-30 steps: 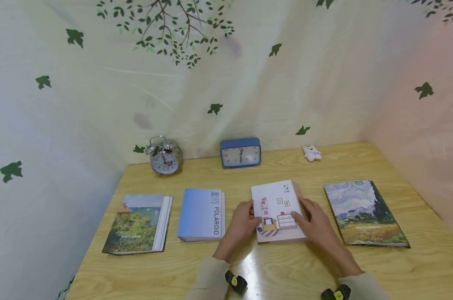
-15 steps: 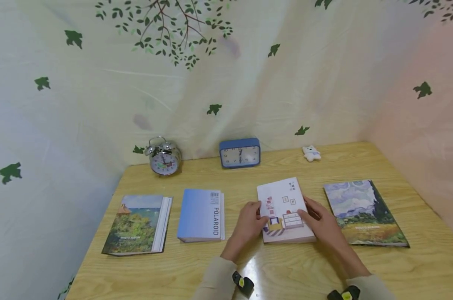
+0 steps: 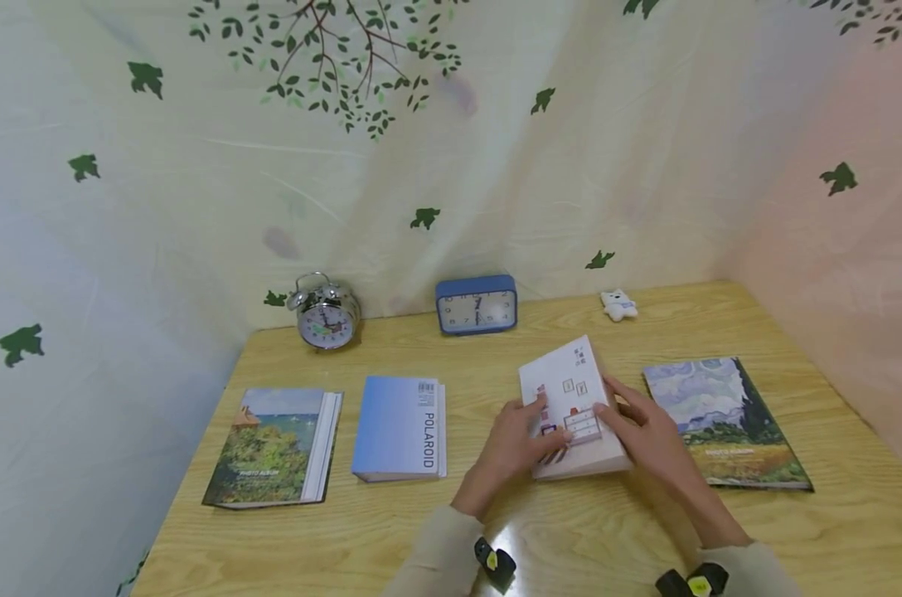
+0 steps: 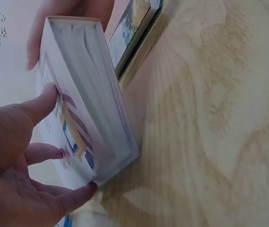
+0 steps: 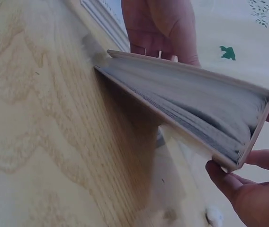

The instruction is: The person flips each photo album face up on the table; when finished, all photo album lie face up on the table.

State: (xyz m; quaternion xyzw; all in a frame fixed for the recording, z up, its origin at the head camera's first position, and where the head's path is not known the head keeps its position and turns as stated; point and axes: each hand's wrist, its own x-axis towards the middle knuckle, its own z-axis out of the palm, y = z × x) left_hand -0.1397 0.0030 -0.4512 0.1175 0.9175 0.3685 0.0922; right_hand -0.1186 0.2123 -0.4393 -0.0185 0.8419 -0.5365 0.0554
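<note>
A thick white photo album (image 3: 589, 377) with drawn furniture on its cover is tilted over the table, its spine side raised. My right hand (image 3: 656, 439) grips the spine side, thumb on the cover and fingers round behind. The fingers and thumb of my left hand (image 3: 506, 448) rest on the cover; in the left wrist view one fingertip (image 4: 91, 188) touches the lower corner. Clear sleeves (image 4: 89, 66) show between the covers there. In the right wrist view the sleeves fan slightly from the closed spine (image 5: 257, 127), and the far side hangs off the table.
A blue POLAROID album (image 3: 395, 431) and a seaside-painting album (image 3: 275, 448) lie to the left. To the right lies a wheat-field-painting album (image 3: 727, 423). Along the back stand a silver twin-bell clock (image 3: 327, 319), a blue clock (image 3: 477, 307) and a small white bear figure (image 3: 618, 305).
The white album has moved right and tilted, its spine side rising. My left hand has gone from its left edge onto the cover. My right hand has kept its grip.
</note>
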